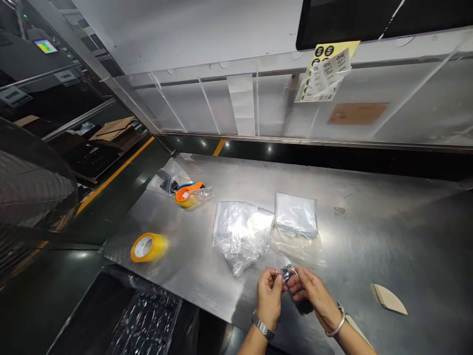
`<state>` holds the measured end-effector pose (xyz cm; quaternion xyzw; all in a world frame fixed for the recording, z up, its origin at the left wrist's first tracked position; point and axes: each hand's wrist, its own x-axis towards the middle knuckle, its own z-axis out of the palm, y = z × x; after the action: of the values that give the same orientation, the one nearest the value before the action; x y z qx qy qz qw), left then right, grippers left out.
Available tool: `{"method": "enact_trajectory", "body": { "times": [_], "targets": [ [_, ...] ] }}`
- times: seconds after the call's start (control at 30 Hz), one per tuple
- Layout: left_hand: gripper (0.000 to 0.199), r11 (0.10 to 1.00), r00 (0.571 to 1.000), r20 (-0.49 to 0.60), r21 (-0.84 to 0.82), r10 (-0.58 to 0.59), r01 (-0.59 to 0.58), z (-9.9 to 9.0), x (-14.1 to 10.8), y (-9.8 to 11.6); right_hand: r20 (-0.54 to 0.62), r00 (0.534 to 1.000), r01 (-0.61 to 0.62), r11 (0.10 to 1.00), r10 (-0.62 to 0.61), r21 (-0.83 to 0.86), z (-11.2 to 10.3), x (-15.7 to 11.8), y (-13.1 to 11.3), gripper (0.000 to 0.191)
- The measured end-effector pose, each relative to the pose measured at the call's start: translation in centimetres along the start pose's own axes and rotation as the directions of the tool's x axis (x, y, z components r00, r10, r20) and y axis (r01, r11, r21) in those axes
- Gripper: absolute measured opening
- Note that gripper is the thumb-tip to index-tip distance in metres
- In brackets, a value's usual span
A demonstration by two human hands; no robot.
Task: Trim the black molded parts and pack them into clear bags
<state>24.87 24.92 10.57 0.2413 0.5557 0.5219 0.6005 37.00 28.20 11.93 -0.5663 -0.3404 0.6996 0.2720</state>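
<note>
Left hand (269, 296) and right hand (308, 293) pinching small metal item (287, 272) between them, fingers (274, 274) clamped on it from both sides; dark strap (304, 306) hanging below right fingers, long axis running toward person, above steel counter (384, 246).

The left hand (269, 296) and right hand (311, 298) pinch a small metal piece (287, 272) above the steel table (384, 236). Directly ahead, a crumpled clear poly bag (242, 236) touches a folded poly bag (295, 214), blocking a straight forward reach. Hands can pass right of the folded poly bag, over the steel, toward a kraft card scrap (389, 299). Another route runs left, between the crumpled clear poly bag and a yellow tape roll (148, 247). Further back, an orange item in plastic (186, 195) sits in the way. A clear panel (236, 103) bounds the table's far edge.
</note>
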Motion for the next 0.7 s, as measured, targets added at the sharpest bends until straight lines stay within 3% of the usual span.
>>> {"method": "enact_trajectory", "body": {
  "times": [0.13,0.23,0.4,0.57,0.7],
  "targets": [
    [0.028,0.988,0.997,0.077,0.149,0.025,-0.036,0.0,-0.4,-0.9,0.01,1.0,-0.004,0.997,0.005,-0.077,-2.7,0.1,0.5,0.043],
    [0.027,0.974,0.993,0.118,0.221,0.027,-0.053,-0.2,-0.7,-1.4,0.081,0.996,-0.037,0.994,0.046,-0.105,-4.4,-0.4,0.9,0.034],
    [0.027,0.958,0.996,0.072,0.276,0.054,-0.072,-0.4,-1.0,-2.9,0.14,0.984,-0.086,0.986,0.106,-0.141,-5.6,-1.4,2.4,0.026],
    [0.033,0.98,1.0,-0.001,0.197,0.026,-0.026,0.2,-1.4,-4.6,0.095,0.994,-0.04,0.991,0.053,-0.128,-5.5,-1.6,3.9,0.033],
    [0.038,0.993,0.993,0.04,0.042,-0.111,0.11,0.5,-2.1,-4.8,0.076,0.997,-0.013,0.999,0.017,-0.049,-6.2,-1.5,3.9,0.031]
  ]
}}
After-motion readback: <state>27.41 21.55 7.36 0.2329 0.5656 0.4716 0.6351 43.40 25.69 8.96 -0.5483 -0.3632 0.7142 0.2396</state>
